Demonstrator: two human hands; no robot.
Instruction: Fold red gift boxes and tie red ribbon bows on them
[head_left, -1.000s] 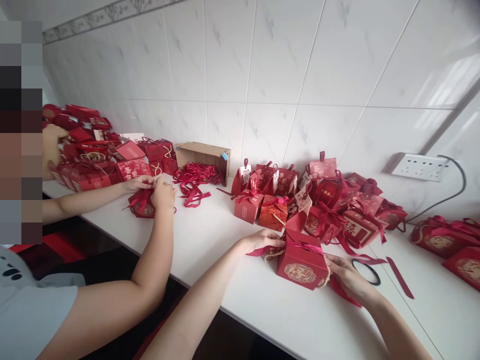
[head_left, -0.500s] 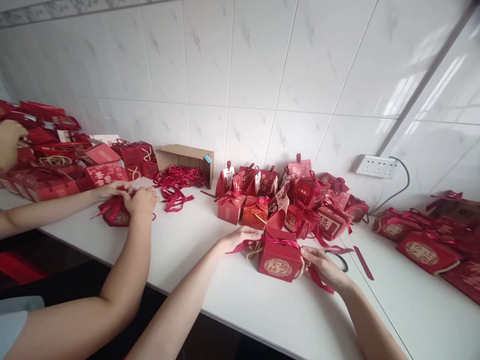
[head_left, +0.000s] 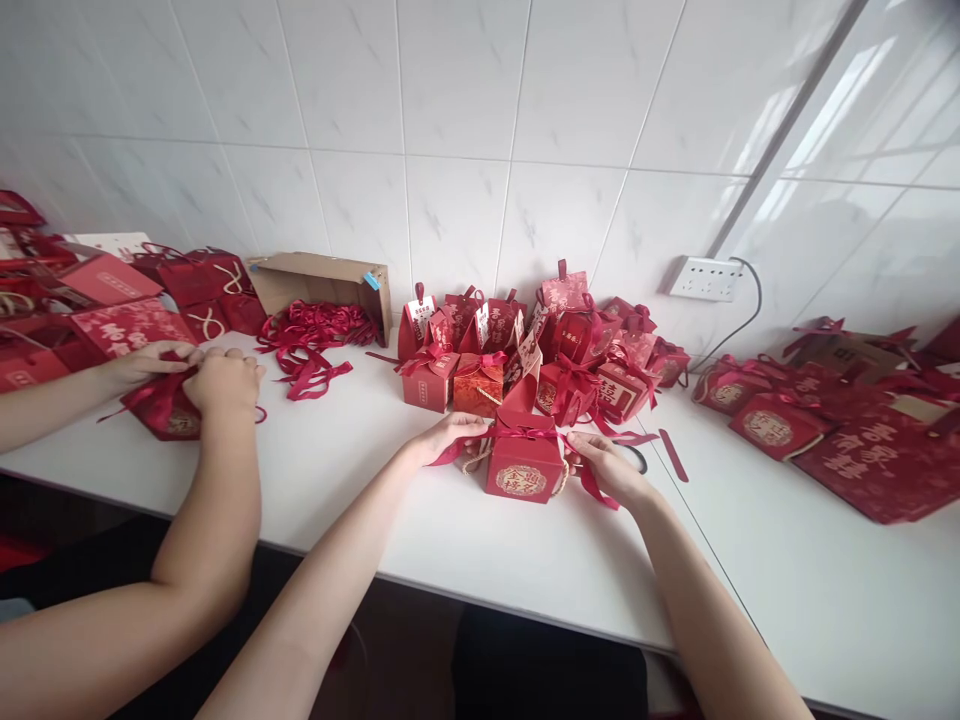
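A red gift box [head_left: 523,470] with a gold round emblem stands upright on the white table, twisted gold cord handles at its sides. Across its top runs a dark red ribbon [head_left: 525,433], knotted at the front. On the left side my left hand [head_left: 448,437] pinches one end of that ribbon, with a tail hanging below the fingers. My right hand [head_left: 604,466] pinches the other end at the right side, and its tail trails down onto the table. Behind the box, several red gift boxes [head_left: 429,384] with bows stand close together.
On the left, a co-worker's hands [head_left: 217,380] work at another red box [head_left: 161,405]. A cardboard box [head_left: 322,268] spills red ribbons [head_left: 319,330]. More red boxes [head_left: 780,420] lie at the right, below a white power strip [head_left: 705,278]. A loose ribbon strip [head_left: 673,455] lies near my right hand.
The view has shifted to the right and down, so everything sits further left and higher. Both my hands keep their hold on the ribbon, which now looks straighter across the box top.
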